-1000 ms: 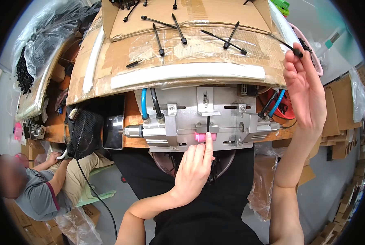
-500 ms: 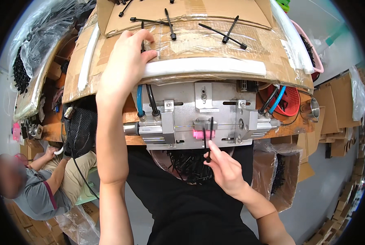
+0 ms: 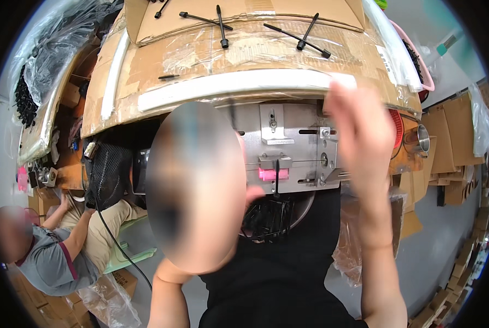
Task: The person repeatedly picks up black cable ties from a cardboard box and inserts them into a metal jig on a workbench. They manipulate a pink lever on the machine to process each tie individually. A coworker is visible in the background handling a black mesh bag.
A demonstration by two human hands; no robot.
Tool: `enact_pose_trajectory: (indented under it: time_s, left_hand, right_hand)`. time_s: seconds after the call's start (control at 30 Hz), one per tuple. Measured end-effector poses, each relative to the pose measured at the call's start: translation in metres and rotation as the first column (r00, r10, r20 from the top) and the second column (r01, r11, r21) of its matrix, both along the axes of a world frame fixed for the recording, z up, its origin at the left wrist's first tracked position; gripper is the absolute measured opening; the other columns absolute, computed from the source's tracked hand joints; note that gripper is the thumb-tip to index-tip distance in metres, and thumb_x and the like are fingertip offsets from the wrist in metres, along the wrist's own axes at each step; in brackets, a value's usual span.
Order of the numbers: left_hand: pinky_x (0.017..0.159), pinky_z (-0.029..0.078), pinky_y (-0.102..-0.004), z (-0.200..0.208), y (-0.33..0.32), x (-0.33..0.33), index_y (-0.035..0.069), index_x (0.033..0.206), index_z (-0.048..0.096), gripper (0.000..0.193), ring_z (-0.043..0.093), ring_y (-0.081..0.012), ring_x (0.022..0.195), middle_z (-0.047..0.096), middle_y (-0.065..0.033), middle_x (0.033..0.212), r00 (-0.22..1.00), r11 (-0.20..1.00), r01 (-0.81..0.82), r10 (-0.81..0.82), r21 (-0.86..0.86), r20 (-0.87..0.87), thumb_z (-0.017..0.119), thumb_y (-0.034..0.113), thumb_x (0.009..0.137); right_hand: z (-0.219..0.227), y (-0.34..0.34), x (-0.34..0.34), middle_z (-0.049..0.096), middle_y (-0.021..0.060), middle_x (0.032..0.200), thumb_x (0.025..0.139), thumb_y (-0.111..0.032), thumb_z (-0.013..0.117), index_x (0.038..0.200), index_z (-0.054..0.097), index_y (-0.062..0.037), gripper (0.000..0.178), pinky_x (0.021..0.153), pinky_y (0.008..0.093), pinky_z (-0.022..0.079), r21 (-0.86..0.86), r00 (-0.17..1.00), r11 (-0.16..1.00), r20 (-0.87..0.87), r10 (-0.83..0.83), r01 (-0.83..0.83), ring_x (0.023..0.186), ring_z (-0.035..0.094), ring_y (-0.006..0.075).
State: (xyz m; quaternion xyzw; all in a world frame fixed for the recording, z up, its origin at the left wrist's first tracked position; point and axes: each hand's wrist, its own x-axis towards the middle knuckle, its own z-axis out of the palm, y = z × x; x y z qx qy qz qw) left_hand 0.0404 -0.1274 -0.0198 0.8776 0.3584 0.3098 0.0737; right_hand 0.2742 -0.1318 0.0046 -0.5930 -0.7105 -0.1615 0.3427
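Observation:
A metal clamping fixture (image 3: 304, 145) with a pink block (image 3: 271, 174) at its front lies before me. One black rod (image 3: 277, 177) stands across the pink block, with neither hand on it. My left hand (image 3: 254, 193) is left of the block, mostly hidden by a large blurred patch; only a fingertip shows clearly. A dark smeared streak rises above that patch, too blurred to name. My right hand (image 3: 359, 128) is raised over the fixture's right end, its fingers smeared by motion. Whether it holds anything cannot be made out.
Several black rods with thick heads (image 3: 224, 41) and a short black piece (image 3: 169, 76) lie on the cardboard (image 3: 244, 57). Under the fixture is a bin of black rods (image 3: 269, 221). At right stand a red basket (image 3: 398, 131) and metal cup (image 3: 417, 139). A person (image 3: 53, 246) sits at left.
My left hand has come down off the cardboard toward me. My right hand has left the rods at the pink block and swung up to the right. One rod shows there instead of two.

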Motion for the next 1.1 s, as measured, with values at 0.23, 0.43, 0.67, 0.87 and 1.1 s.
enact_pose_trajectory:
  time_s: [0.23,0.43,0.67,0.87,1.1]
  left_hand:
    - [0.073,0.045,-0.0308,-0.067,-0.048,0.034,-0.006,0.14,0.042,0.067,0.051,-0.019,0.08,0.049,-0.0066,0.091,0.99,0.995,0.049,-0.059,-0.082,-0.124,0.069,0.017,0.083]
    - [0.074,0.046,-0.03,-0.067,-0.04,0.039,-0.006,0.141,0.042,0.065,0.05,-0.0185,0.08,0.048,-0.0066,0.089,0.987,0.997,0.046,-0.056,-0.066,-0.15,0.067,0.015,0.085]
    - [0.078,0.047,-0.0362,0.005,0.039,0.032,0.005,0.131,0.056,0.049,0.054,-0.0274,0.084,0.055,-0.0133,0.094,0.991,0.994,0.092,-0.097,0.056,0.089,0.064,-0.001,0.083]
    - [0.07,0.048,-0.0315,0.027,0.19,0.048,0.005,0.11,0.063,0.026,0.055,-0.0208,0.075,0.058,-0.0099,0.087,1.0,0.995,0.004,-0.006,0.101,0.021,0.068,0.008,0.085]
    - [0.065,0.046,-0.029,0.031,0.156,0.035,0.003,0.101,0.065,0.02,0.054,-0.0164,0.067,0.058,-0.0064,0.081,0.974,0.994,0.076,-0.091,0.081,0.206,0.07,0.005,0.082]
  right_hand:
    - [0.053,0.085,0.047,0.056,0.0059,0.08,0.091,-0.009,0.062,0.123,0.057,-0.003,0.033,0.069,0.0262,0.043,-0.53,1.0,0.848,0.02,-0.002,0.013,0.073,0.051,0.014]
    - [0.048,0.03,0.067,0.059,0.0062,0.091,0.087,-0.009,0.065,0.117,0.059,0.0021,0.032,0.07,0.0268,0.045,-0.043,0.418,0.888,-0.892,0.172,-0.458,0.082,0.054,0.0144]
    - [-0.034,-0.076,-0.017,0.066,0.014,0.093,0.07,0.01,0.074,0.104,0.066,0.0048,0.036,0.068,0.0326,0.052,-0.009,0.793,0.923,-0.514,0.326,-0.385,0.081,0.064,0.0231]
    - [-0.103,-0.095,-0.07,0.066,0.0131,0.088,0.069,0.017,0.07,0.129,0.054,0.0081,0.063,0.066,0.0338,0.052,-0.15,0.87,0.96,-0.473,0.141,-0.237,0.074,0.063,0.0243]
    - [-0.103,-0.086,-0.07,0.062,0.01,0.083,0.074,0.005,0.074,0.133,0.053,0.0053,0.062,0.065,0.0337,0.048,-0.251,0.913,0.94,-0.39,0.119,-0.23,0.071,0.057,0.0228]
